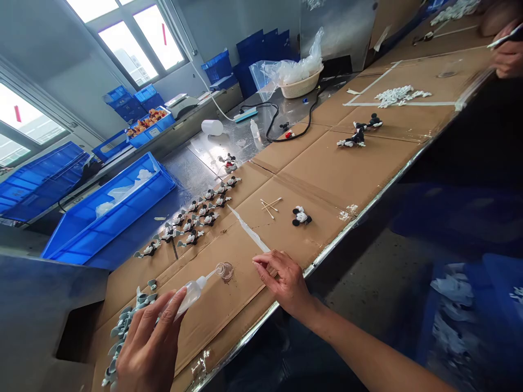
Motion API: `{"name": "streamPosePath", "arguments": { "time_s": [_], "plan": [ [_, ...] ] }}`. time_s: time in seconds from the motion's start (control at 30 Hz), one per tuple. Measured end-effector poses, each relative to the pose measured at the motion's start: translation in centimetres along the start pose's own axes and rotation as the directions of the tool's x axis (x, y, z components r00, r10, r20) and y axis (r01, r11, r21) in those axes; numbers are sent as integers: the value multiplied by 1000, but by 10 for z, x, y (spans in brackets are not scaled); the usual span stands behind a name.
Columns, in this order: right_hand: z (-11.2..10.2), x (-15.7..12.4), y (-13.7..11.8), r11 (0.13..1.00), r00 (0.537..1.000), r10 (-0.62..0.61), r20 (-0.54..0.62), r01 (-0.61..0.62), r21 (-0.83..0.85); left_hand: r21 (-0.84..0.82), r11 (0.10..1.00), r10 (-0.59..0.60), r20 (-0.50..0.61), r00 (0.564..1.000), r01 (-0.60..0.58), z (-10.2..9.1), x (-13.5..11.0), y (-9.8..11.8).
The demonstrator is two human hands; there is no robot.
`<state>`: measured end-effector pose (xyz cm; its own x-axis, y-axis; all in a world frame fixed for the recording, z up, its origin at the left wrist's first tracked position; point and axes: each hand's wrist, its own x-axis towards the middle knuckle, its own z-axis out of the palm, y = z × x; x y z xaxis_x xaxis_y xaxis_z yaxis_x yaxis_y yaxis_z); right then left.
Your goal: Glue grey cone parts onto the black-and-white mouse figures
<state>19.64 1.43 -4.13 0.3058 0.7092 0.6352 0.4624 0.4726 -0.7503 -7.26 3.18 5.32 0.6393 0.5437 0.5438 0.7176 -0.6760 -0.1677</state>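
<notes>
My left hand (149, 335) is wrapped round a clear squeeze bottle (189, 298) tilted on its side. Its thin nozzle points at a small round patch of clear liquid (225, 271) on the cardboard. To the right, my right hand (284, 280) hovers over the cardboard near its front edge, fingertips pinched together; whatever they may hold is too small to make out. Beyond that hand lies a strip of white tape (250, 230). Grey plastic pieces (141, 300) lie beside my left hand. A black-and-white mouse-head figure piece (301, 216) rests farther right, near crossed cotton swabs (271, 207).
Rows of small mouse figures (192, 224) stand along the far side of the cardboard (310, 179). A blue bin (110, 209) is behind them. White pieces (400, 96) form a pile at the right. Another person's hand (509, 57) shows at the far right.
</notes>
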Motion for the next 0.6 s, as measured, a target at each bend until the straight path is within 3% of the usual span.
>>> {"name": "streamPosePath", "arguments": {
  "time_s": [0.47, 0.6],
  "plan": [
    [1, -1, 2, 1000, 1000, -10, -3, 10, 4, -8, 1000, -26, -8, 1000, 26, -2, -1, 4],
    [1, -1, 2, 1000, 1000, -10, -4, 10, 2, -27, 999, -29, 37, 999, 30, -5, -3, 3]
  ]
}}
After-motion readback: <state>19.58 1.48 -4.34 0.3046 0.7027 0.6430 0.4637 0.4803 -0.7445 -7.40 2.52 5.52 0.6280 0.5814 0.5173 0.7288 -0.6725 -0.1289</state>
